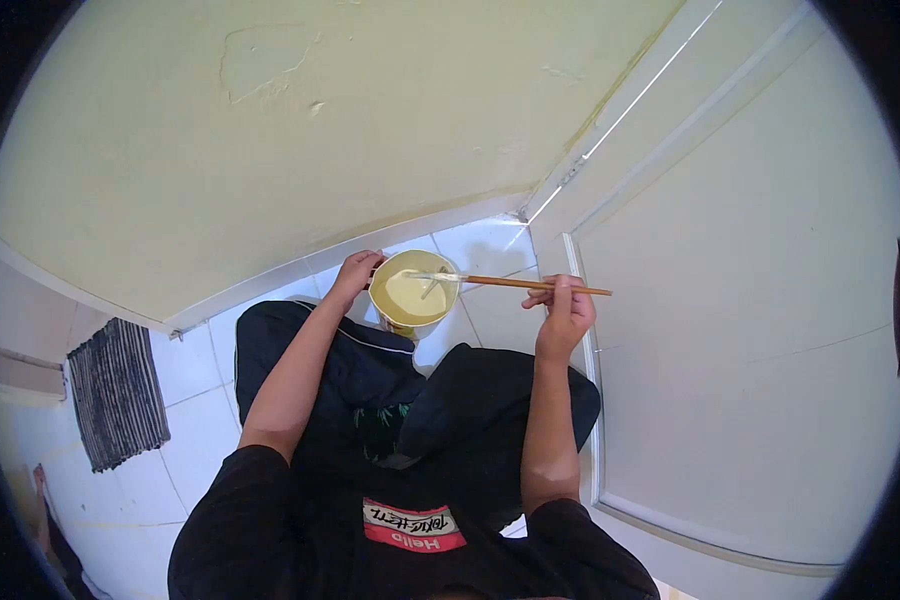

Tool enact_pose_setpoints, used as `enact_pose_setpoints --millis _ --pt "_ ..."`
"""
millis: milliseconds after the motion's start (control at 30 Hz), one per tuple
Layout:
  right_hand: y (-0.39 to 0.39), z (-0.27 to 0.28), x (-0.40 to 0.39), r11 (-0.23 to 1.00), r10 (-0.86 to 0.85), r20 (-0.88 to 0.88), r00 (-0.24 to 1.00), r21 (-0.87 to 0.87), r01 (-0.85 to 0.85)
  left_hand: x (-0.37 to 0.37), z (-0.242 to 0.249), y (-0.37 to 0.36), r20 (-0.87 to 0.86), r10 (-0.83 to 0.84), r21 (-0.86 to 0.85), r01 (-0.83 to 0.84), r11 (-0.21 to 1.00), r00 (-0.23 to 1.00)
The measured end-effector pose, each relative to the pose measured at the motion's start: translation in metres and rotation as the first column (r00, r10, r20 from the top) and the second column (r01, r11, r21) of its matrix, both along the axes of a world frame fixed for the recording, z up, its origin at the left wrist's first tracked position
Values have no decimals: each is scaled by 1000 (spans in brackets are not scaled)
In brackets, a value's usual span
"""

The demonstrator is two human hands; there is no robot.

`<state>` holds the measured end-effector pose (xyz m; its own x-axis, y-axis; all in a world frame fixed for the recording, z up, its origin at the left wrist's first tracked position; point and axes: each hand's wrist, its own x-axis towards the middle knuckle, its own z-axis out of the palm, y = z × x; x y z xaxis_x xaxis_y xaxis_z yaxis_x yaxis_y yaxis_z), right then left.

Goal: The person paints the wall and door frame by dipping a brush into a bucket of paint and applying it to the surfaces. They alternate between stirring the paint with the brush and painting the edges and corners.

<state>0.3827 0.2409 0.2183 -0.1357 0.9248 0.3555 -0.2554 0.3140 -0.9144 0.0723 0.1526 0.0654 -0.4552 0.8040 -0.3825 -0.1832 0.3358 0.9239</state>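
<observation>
A paint bucket (448,312) with pale yellow paint (410,298) inside stands on the tiled floor before my crossed legs. My left hand (357,275) is closed at the bucket's left rim, fingers against its side. Between the fingers of my right hand (567,303) is a long thin paintbrush (505,282), gripped by its wooden handle. The brush lies almost level, and its paint-coated bristle end reaches over the bucket's opening. A short stick-like piece (431,288) shows inside the bucket, below the brush.
A pale yellow wall (370,130) with peeling patches rises ahead above a white baseboard (340,256). Close on my right is a white door (730,300). A dark striped rug (120,395) lies on the left. Part of another person (60,550) shows at the lower left edge.
</observation>
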Motion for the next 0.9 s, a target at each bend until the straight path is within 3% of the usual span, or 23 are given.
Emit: enact_pose_setpoints --millis 200,400,500,600,700,767,900 --pt "14 6 4 980 -152 -140 978 -146 132 -2 -8 2 -51 5 -23 -6 1000 999" --pt "21 5 11 939 -201 -266 943 -327 108 -3 -18 6 -86 33 33 -30 999 996" --pt "29 1 21 933 -248 -408 879 -346 103 -3 -22 7 -118 26 49 -20 999 993" --pt "33 9 26 916 -364 -429 827 -326 234 -7 -28 10 -149 -1 40 7 999 989" --pt "34 26 31 924 -383 -351 854 -158 349 -6 -36 14 -290 -6 49 21 999 957" --pt "40 39 35 937 -348 -217 912 -49 345 -3 -20 10 -385 -6 28 19 999 923" --pt "60 71 27 940 -341 127 931 60 336 -10 -13 8 -403 17 89 20 996 915"
